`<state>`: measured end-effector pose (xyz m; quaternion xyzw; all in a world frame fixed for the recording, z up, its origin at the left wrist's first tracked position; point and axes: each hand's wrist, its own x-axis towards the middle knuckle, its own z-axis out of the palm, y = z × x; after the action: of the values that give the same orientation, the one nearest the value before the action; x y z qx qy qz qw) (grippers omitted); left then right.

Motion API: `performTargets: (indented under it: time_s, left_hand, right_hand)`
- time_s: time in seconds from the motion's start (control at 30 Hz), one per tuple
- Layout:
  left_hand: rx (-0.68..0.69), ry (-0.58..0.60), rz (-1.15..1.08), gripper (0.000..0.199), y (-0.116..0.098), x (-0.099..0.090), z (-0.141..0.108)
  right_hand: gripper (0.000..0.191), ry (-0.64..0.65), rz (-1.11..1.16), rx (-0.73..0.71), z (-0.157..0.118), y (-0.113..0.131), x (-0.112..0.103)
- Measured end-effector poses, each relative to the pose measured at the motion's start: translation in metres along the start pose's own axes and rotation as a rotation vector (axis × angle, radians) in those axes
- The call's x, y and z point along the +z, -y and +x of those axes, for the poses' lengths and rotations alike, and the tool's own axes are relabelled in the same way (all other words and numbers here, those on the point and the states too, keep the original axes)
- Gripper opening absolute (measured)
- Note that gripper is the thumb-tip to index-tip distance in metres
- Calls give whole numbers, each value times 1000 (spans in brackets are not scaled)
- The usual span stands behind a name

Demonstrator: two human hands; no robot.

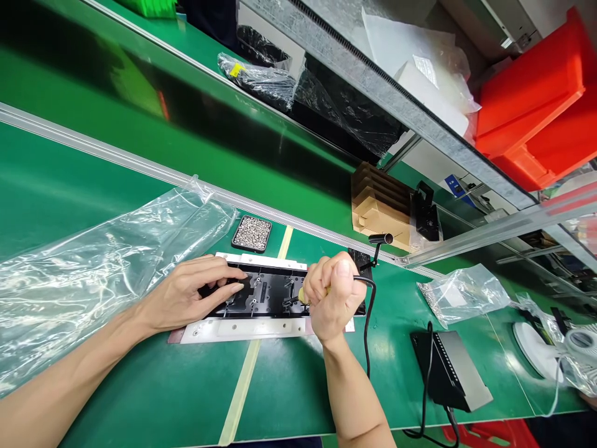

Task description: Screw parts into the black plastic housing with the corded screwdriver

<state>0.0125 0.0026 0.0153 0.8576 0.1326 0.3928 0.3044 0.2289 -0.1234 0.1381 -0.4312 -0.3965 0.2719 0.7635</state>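
Observation:
A long black plastic housing [265, 291] lies in a white fixture [242, 330] on the green bench. My left hand [193, 292] rests at the housing's left end, thumb and fingers apart over its edge, with no object visible between them. My right hand [333, 292] is wrapped round a corded screwdriver [303, 295], whose tip points left and down into the right part of the housing. The black cord [368, 336] leaves the top of my right fist. Just behind the fixture stands a small black tray of screws [252, 234].
Clear plastic sheeting [107, 249] covers the bench at left. A metal rail [261, 214] runs behind the fixture. At right are a black power box [450, 370], a bag of screws [461, 295] and a small fan [578, 342]. A cardboard box [382, 205] sits beyond the rail.

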Motion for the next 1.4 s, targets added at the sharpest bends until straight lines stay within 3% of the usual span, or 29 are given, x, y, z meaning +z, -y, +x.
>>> performTargets:
  time_s: [1.4]
  left_hand:
    - [-1, -5, 3, 16, 1, 2, -1]
  right_hand:
    - [62, 13, 18, 0, 0, 0, 0]
